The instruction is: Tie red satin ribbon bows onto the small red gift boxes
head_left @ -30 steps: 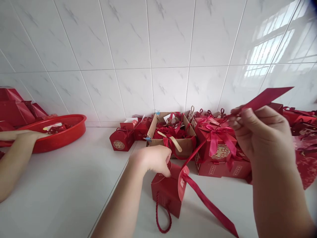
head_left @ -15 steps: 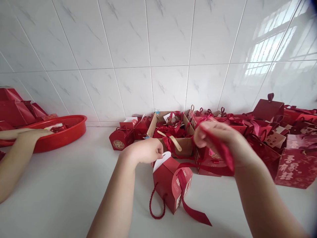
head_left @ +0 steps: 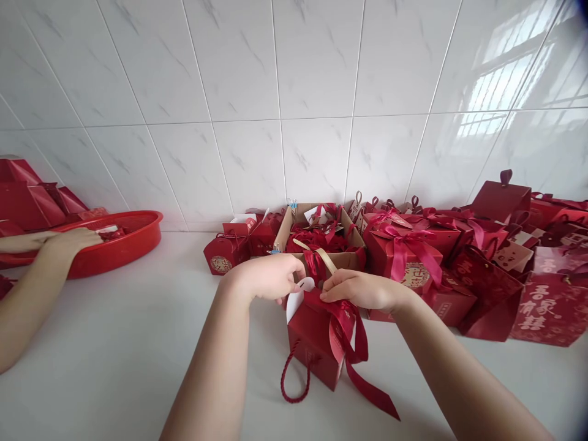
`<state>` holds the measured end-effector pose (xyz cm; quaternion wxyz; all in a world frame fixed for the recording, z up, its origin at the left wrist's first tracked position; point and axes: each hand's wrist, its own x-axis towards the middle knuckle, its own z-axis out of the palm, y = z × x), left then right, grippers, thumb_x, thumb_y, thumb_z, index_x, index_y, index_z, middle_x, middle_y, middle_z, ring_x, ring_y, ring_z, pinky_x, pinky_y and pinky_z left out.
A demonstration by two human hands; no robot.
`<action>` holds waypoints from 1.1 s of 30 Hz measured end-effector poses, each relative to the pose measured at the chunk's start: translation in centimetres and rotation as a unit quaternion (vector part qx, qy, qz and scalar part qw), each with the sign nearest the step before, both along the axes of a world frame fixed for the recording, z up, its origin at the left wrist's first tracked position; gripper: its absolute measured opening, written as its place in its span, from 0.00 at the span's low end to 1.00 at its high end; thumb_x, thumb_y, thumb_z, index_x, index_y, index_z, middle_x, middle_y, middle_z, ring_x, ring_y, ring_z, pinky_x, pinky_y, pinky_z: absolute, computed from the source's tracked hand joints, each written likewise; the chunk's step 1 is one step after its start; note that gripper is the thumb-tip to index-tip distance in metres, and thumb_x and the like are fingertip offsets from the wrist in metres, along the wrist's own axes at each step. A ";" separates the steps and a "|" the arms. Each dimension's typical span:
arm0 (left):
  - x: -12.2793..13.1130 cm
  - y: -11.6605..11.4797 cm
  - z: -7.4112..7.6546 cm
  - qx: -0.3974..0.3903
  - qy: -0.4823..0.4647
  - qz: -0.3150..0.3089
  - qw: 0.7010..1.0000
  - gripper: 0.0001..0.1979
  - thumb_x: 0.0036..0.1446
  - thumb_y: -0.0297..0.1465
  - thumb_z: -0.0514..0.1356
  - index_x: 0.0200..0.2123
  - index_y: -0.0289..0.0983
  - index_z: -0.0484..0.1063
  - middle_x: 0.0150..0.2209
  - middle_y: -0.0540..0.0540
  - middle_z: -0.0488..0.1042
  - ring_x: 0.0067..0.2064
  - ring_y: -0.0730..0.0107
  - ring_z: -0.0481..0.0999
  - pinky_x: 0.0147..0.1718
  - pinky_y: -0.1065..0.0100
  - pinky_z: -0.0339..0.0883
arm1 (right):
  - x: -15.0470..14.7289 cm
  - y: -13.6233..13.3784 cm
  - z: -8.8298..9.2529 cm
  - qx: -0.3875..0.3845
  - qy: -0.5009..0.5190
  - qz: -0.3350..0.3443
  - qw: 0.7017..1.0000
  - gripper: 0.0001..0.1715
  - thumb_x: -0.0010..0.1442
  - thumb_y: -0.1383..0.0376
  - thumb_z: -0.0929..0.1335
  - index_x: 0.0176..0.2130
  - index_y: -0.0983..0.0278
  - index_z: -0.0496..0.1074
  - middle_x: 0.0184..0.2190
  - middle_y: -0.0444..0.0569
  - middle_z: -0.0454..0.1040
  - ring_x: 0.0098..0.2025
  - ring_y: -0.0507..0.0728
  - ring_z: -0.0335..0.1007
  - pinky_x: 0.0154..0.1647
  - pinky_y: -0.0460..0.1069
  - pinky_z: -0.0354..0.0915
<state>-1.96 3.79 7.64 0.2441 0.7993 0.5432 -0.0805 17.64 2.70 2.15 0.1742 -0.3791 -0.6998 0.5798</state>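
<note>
A small red gift box (head_left: 312,343) with a red rope handle stands on the white counter in front of me. Its white-lined top flap stands up. My left hand (head_left: 269,277) is closed on that flap at the box's top. My right hand (head_left: 362,290) pinches a dark red ribbon (head_left: 362,373) at the top of the box. The ribbon loops over the box's front and trails down to the right on the counter.
An open cardboard box (head_left: 321,245) of ribbons sits behind, with many red gift boxes (head_left: 404,257) and bags (head_left: 546,306) to the right along the tiled wall. At left another person's hand (head_left: 68,242) reaches into a red basket (head_left: 124,236).
My right hand came down from high at the right to the top of the box, bringing the ribbon with it. The box turned slightly. The other person's hand moved further into the basket.
</note>
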 end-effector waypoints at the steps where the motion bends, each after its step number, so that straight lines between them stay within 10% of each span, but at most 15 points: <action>1: 0.0 0.0 0.0 0.000 0.000 0.001 1.000 0.14 0.50 0.33 0.54 0.42 0.43 0.69 0.39 0.48 0.78 0.33 0.66 0.77 0.29 0.69 0.64 | 0.1 0.0 0.0 0.004 -0.004 0.000 1.000 0.19 0.55 0.62 0.65 0.19 0.64 0.55 0.17 0.38 0.50 0.20 0.47 0.42 0.21 0.47 0.41; 33: -0.3 0.5 -0.5 0.002 0.000 -0.011 1.000 0.11 0.52 0.33 0.53 0.39 0.42 0.71 0.36 0.47 0.79 0.33 0.65 0.77 0.27 0.70 0.62 | 0.2 0.0 0.0 0.001 -0.002 0.018 1.000 0.21 0.57 0.59 0.64 0.21 0.63 0.50 0.20 0.38 0.47 0.22 0.48 0.39 0.22 0.48 0.40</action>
